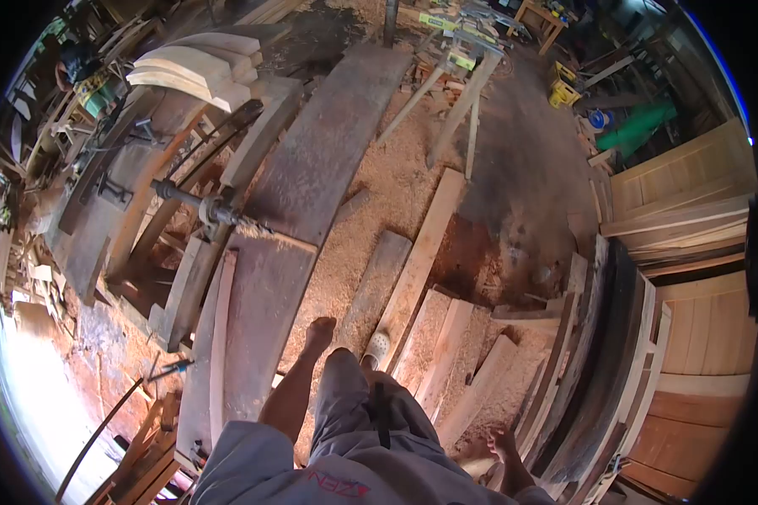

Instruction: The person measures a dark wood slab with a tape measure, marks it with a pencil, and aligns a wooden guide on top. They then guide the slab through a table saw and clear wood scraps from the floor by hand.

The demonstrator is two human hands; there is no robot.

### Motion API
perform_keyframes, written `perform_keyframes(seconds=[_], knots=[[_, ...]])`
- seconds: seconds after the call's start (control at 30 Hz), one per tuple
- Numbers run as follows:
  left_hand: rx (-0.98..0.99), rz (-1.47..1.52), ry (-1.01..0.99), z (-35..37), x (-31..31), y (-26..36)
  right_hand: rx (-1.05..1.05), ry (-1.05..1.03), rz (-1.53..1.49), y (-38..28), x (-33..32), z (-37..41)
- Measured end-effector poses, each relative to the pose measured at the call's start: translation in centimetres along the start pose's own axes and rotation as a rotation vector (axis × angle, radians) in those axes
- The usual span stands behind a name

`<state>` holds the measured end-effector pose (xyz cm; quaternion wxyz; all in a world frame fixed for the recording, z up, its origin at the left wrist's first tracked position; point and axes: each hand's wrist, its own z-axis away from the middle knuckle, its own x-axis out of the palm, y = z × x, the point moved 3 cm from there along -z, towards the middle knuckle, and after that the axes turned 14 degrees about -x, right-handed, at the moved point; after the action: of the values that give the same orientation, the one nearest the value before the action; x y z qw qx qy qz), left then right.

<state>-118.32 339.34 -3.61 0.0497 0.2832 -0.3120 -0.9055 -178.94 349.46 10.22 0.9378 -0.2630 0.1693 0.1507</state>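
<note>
The left arm reaches forward and down, and the left hand (318,331) hangs over the sawdust (396,168) on the floor, just beside a wide dark plank (265,303). It is small and seen from behind, so I cannot tell if its fingers are curled or loose. The right hand (504,441) is low by the person's side. Its fingers are spread and it holds nothing. It is near some pale boards (472,391) that lie on the floor. A grey knee (345,387) and a light shoe (377,345) show between the hands. The rest of the body is cut off at the bottom edge. A metal clamp (212,209) grips the far end of the plank. Far off sits a yellow crate (563,89). It is too small to see what is inside it.
</note>
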Motion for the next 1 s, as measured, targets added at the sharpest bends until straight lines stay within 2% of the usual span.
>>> perform_keyframes(seconds=[0.1,0.13,0.17,0.2,0.23,0.3,0.33,0.37,0.43,0.5,0.57,0.6,0.67,0.73,0.8,0.87,0.9,0.93,0.97,1.0], knots=[[0.004,0.012,-0.031,-2.9,1.2,1.1,0.13,-0.038,-0.031,-0.6,0.8,-0.8],[-0.009,-0.005,-0.065,-3.5,1.7,0.4,0.135,-0.157,0.13,-0.9,1.2,-1.1],[0.006,-0.027,-0.097,-4.8,1.7,1.3,0.153,-0.259,0.019,0.6,1.8,-3.3],[0.071,-0.285,-0.092,-5.6,2.1,3.7,0.091,-0.154,0.003,-1.2,3.3,-2.7],[0.045,-0.209,-0.15,-5.3,2.8,5.7,0.043,-0.054,0.021,-5.2,4.3,-0.7],[-0.033,-0.068,-0.237,-4.8,3.1,10.6,0.023,-0.095,0.132,-8.8,6.0,-0.7],[0.058,-0.062,-0.2,-4.8,3.3,12.3,0.01,-0.14,0.193,-10.1,6.7,-1.3],[0.015,-0.025,-0.252,-5.5,4.0,13.2,-0.055,-0.148,0.28,-10.8,7.1,-2.3],[-0.049,-0.114,-0.278,-6.5,4.2,15.5,-0.19,-0.176,0.451,-11.4,7.1,-5.6],[-0.047,-0.1,-0.181,-6.6,3.9,18.0,-0.361,-0.153,0.542,-13.5,7.4,-10.8],[-0.148,-0.16,-0.102,-9.1,4.3,18.2,-0.518,-0.076,0.55,-15.9,7.6,-14.3],[-0.201,-0.191,-0.069,-10.1,4.8,18.0,-0.525,-0.05,0.487,-16.4,7.5,-15.7],[-0.3,-0.156,-0.035,-12.0,5.5,18.8,-0.552,0.011,0.358,-25.2,8.9,-17.3],[-0.408,-0.071,-0.04,-15.2,7.1,17.5,-0.701,0.007,0.373,-29.8,10.7,-21.6],[-0.445,0.0,0.044,-18.9,9.3,17.3,-0.607,-0.01,0.023,-34.0,14.7,-26.5],[-0.444,0.133,0.113,-22.8,11.7,17.2,-0.652,-0.113,-0.166,-37.3,19.4,-31.3],[-0.441,0.169,0.169,-26.7,13.2,14.8,-0.592,-0.198,-0.218,-40.2,21.9,-32.5],[-0.445,0.159,0.22,-27.8,13.6,16.8,-0.616,-0.248,-0.168,-42.0,24.4,-34.6],[-0.429,0.171,0.272,-31.2,14.6,15.6,-0.604,-0.261,-0.154,-42.6,27.3,-37.3],[-0.401,0.164,0.326,-34.2,15.2,15.0,-0.721,-0.317,-0.093,-44.9,29.5,-38.7]])
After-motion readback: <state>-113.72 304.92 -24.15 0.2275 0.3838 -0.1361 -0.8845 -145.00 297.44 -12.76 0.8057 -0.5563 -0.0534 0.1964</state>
